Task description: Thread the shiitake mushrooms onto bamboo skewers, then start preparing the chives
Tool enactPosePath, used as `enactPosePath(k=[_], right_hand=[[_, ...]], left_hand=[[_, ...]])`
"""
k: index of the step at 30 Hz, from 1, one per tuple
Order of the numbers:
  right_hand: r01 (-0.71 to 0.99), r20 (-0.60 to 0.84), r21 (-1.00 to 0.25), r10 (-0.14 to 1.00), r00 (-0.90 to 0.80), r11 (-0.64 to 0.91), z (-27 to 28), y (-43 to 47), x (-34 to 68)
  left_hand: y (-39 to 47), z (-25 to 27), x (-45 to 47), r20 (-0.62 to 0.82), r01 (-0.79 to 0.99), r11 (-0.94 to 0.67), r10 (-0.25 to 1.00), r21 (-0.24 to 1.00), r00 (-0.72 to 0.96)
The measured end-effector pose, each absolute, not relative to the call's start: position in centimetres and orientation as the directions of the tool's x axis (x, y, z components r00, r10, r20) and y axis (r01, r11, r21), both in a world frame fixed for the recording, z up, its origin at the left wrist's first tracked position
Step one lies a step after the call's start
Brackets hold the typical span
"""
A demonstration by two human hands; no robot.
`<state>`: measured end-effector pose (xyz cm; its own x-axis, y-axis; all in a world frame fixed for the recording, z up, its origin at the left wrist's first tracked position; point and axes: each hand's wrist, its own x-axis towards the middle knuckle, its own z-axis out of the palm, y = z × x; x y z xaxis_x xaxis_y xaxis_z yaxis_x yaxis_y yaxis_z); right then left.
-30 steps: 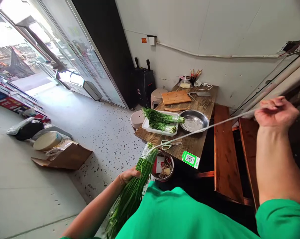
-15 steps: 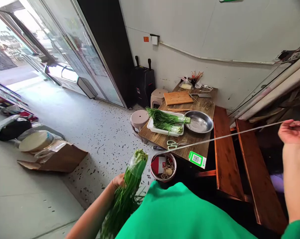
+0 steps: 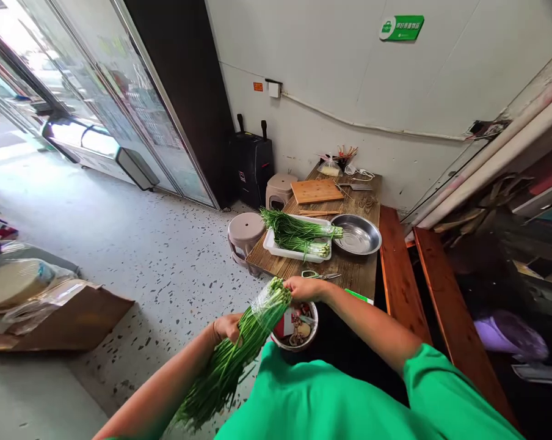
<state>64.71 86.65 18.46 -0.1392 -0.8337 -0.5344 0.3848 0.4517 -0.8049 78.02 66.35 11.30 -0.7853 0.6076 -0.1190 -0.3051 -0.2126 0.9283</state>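
A bunch of green chives (image 3: 239, 348) hangs at a slant in front of me, cut ends up, with clear plastic wrap (image 3: 267, 300) around its pale ends. My left hand (image 3: 229, 328) is closed around the stems below the wrap. At the top, my right hand (image 3: 302, 288) grips the bunch by its cut ends; its fingertips are partly hidden. Just below my right hand stands a bucket (image 3: 316, 327) holding scraps and a red and white packet. Green-handled scissors (image 3: 319, 275) lie on the table edge beyond. More chives (image 3: 298, 232) rest in a white tray (image 3: 298, 252).
On the wooden table (image 3: 276, 261) are a steel basin (image 3: 357, 235), a cutting board (image 3: 317, 190) and a cleaver (image 3: 356, 186). Plastic stools (image 3: 246, 226) stand at its left. Red-brown benches (image 3: 445, 299) run along the right. An open cardboard box (image 3: 74, 318) sits at lower left.
My right hand has come in from far right, where it held a long clear strip stretched out, to the bunch's cut ends. The stretched strip is gone from view. My view has shifted right.
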Motion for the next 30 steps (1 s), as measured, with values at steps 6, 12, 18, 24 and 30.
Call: enactPosePath(k=[6,12,18,24,30], right_hand=[[0.312,-0.590,-0.758,-0.806,0.045,0.573,19.6,84.4,60.2],[0.229,-0.680,-0.595,-0.635,0.367,0.770,17.8,83.9,62.3],[0.220,-0.678,-0.543,-0.577,0.456,0.811,15.2,86.6,64.1],[0.341,-0.589,-0.619,-0.705,0.394,0.707,16.1,89.1,62.9],[0.505,-0.432,-0.756,-0.897,0.095,0.417,19.9,87.2,62.6]], left_hand=[[67.3,10.1,78.4,-0.172,-0.449,-0.145,0.788,0.882,-0.592],[67.6,10.7,77.5,-0.183,-0.476,-0.097,0.842,0.874,-0.507],[67.2,11.4,78.0,-0.181,-0.454,-0.090,0.835,0.886,-0.519],[67.2,11.5,78.9,-0.202,-0.447,-0.043,0.851,0.893,-0.485],[68.2,10.0,80.1,-0.230,-0.484,-0.051,0.832,0.873,-0.504]])
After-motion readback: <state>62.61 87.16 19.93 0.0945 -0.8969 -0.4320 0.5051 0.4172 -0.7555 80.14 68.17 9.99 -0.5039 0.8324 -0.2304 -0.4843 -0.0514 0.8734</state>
